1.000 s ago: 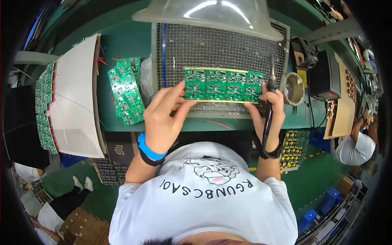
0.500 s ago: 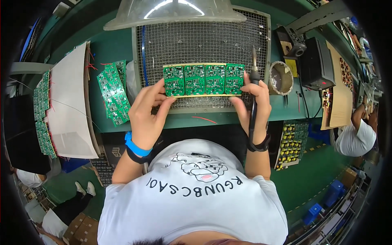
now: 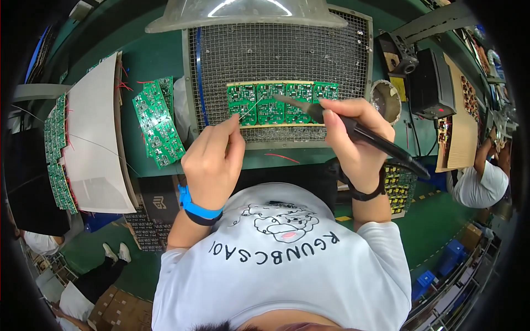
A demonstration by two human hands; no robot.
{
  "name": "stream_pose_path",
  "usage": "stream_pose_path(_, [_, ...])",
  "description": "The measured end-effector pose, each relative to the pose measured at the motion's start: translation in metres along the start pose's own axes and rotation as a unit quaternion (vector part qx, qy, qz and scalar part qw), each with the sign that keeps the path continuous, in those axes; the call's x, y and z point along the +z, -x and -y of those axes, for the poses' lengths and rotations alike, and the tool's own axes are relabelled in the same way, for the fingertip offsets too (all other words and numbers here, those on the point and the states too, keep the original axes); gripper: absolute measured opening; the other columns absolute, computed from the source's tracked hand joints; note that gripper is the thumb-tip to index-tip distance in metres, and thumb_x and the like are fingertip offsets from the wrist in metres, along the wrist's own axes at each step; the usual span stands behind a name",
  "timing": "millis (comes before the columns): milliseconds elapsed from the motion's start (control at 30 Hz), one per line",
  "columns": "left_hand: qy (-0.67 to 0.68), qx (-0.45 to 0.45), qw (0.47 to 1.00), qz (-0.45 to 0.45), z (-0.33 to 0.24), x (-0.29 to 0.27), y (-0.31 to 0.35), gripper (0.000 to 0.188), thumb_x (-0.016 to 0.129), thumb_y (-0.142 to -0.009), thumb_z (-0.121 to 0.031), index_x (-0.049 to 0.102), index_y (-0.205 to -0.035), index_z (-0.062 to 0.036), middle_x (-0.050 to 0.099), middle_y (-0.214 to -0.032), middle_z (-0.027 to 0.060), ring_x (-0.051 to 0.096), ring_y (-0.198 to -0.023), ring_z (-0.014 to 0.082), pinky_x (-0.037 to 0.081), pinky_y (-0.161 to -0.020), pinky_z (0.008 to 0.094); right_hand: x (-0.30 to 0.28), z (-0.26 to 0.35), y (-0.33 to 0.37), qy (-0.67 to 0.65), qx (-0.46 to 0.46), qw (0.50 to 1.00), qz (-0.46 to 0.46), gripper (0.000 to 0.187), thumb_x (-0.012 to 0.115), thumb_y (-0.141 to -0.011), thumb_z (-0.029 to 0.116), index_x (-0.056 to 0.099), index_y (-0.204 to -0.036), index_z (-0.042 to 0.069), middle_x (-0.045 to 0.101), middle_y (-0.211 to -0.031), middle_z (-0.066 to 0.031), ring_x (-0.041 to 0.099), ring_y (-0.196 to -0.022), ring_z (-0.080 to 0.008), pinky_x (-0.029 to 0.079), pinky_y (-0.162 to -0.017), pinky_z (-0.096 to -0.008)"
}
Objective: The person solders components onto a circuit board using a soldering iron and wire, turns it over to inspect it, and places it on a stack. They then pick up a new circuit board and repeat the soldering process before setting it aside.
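A green circuit board panel (image 3: 271, 114) lies flat on the dark wire-mesh grate (image 3: 287, 55) in front of me. My right hand (image 3: 361, 138) is closed round a black soldering iron (image 3: 383, 144), whose tip slants leftward over the upper part of the panel. Between the pinched fingertips of my left hand (image 3: 212, 160) is a thin length of solder wire (image 3: 252, 108). The wire runs up and right across the board toward the iron's tip. Whether tip and wire touch is too small to tell.
Left of the grate lies a stack of circuit boards (image 3: 157, 124). A round tin (image 3: 385, 99) and a black box-shaped unit (image 3: 428, 83) stand at the right. A clear hood (image 3: 248, 16) overhangs the grate's far edge. A red wire (image 3: 282, 158) lies near the front edge.
My hands have let go of the panel, which now lies on the grate. The iron has swung from upright to pointing left over the board. Solder wire now shows in my left hand.
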State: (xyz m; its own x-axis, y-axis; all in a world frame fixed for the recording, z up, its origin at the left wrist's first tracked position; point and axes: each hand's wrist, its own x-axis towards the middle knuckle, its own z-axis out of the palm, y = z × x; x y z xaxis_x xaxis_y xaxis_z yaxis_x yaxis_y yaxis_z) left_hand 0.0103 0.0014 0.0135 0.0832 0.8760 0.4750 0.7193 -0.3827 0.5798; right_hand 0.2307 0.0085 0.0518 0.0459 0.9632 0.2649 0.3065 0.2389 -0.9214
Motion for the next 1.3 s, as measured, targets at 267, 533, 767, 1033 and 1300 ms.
stream_pose_path(267, [-0.026,0.011,0.999,0.024,0.0,0.0,-0.002,0.023,0.071,-0.076,0.005,0.069,-0.098,-0.0004,0.062,-0.073,0.0099,0.059,-0.058,0.0259,0.048,-0.052,0.0355,0.01,0.0,-0.013,-0.006,-0.024,1.0,0.007,0.011,0.072,-0.084,0.0,0.071,-0.095,-0.002,0.069,-0.075,-0.0024,0.059,-0.061,-0.0024,0.046,-0.054,-0.0176])
stream_pose_path(533, [-0.028,0.015,0.999,0.027,0.002,-0.001,-0.005,0.022,0.071,-0.076,0.005,0.069,-0.098,-0.0004,0.061,-0.073,0.0097,0.06,-0.059,0.0258,0.049,-0.054,0.0354,0.008,0.017,-0.022,0.059,-0.025,0.997,0.046,0.009,0.071,-0.085,0.001,0.072,-0.093,-0.002,0.064,-0.073,-0.0004,0.052,-0.061,-0.0022,0.037,-0.055,-0.0175])
stream_pose_path(767, [-0.017,0.009,1.0,0.024,0.004,-0.001,-0.002,0.023,0.071,-0.076,0.005,0.068,-0.098,-0.0004,0.062,-0.074,0.0098,0.061,-0.059,0.0263,0.05,-0.054,0.0355,0.009,0.019,-0.017,0.076,-0.023,0.996,0.03,0.009,0.071,-0.085,0.001,0.072,-0.094,-0.003,0.065,-0.074,-0.0004,0.051,-0.06,-0.0022,0.037,-0.055,-0.0171])
stream_pose_path(1033, [-0.014,0.019,1.0,-0.02,0.005,-0.007,0.002,0.027,0.07,-0.076,0.007,0.071,-0.101,-0.0018,0.061,-0.077,0.0103,0.061,-0.064,0.0257,0.051,-0.059,0.0344,-0.008,0.012,0.005,0.046,0.004,0.998,-0.041,0.011,0.069,-0.086,-0.002,0.07,-0.097,-0.002,0.07,-0.083,-0.006,0.06,-0.064,-0.0053,0.046,-0.056,-0.0189])
stream_pose_path(1300, [-0.047,0.001,0.999,-0.008,0.02,-0.025,0.017,0.031,0.068,-0.079,0.01,0.072,-0.107,-0.0022,0.063,-0.085,0.011,0.062,-0.07,0.0242,0.052,-0.064,0.0331,-0.062,-0.055,0.069,0.028,-0.103,0.947,-0.304,0.022,0.052,-0.096,-0.001,0.063,-0.115,-0.004,0.066,-0.083,-0.0078,0.053,-0.059,-0.0078,0.042,-0.054,-0.0208])
